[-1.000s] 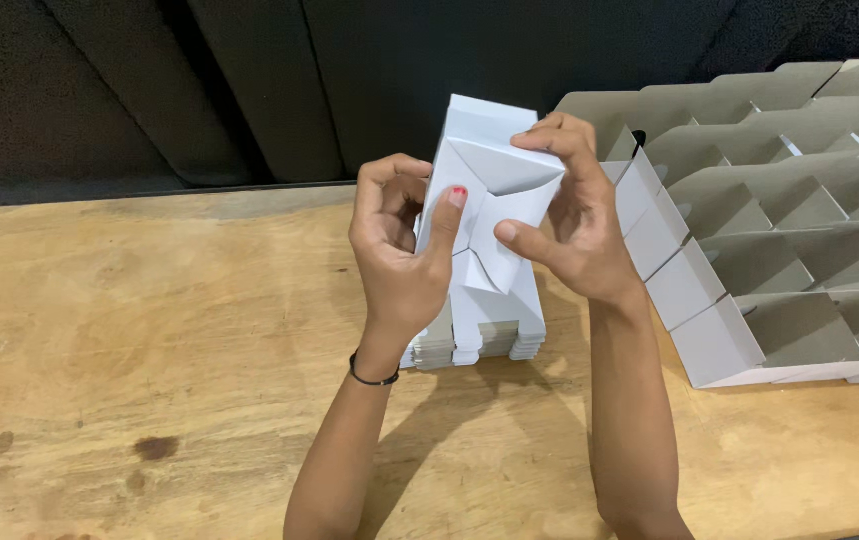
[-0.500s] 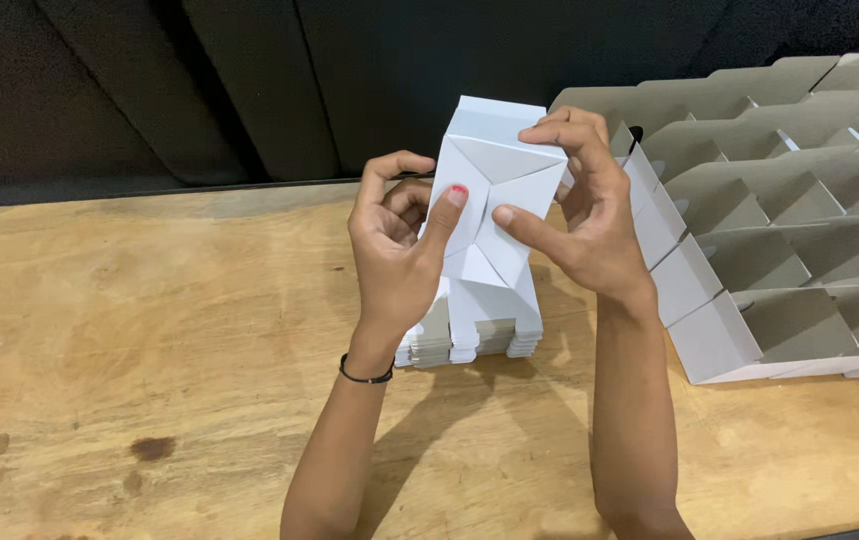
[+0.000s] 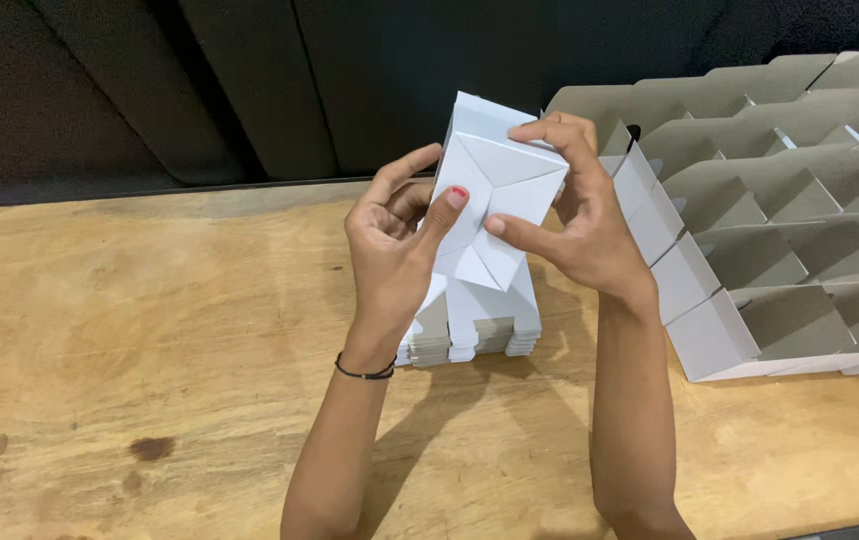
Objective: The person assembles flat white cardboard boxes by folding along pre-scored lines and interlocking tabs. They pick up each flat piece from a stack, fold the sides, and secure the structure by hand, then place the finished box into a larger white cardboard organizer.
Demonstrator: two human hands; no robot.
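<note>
I hold a small white cardboard box (image 3: 505, 170) up over the wooden table (image 3: 149, 330), its folded bottom flaps facing me. My left hand (image 3: 394, 255) grips its left side, thumb pressed on the flaps. On the right side, my right hand (image 3: 579, 225) has fingers curled over the top edge and its thumb on the flap seam. Under the box lies a stack of flat white box blanks (image 3: 479, 330) on the table.
Rows of finished open boxes (image 3: 779, 230), grey inside and white outside, fill the table's right side. A dark curtain (image 3: 199, 90) hangs behind the table's far edge. Dark stains (image 3: 152, 448) mark the wood at the lower left.
The box has tilted a little and its bottom flaps sit flatter. My left thumb has slid onto the flaps, and the right thumb presses nearer the seam.
</note>
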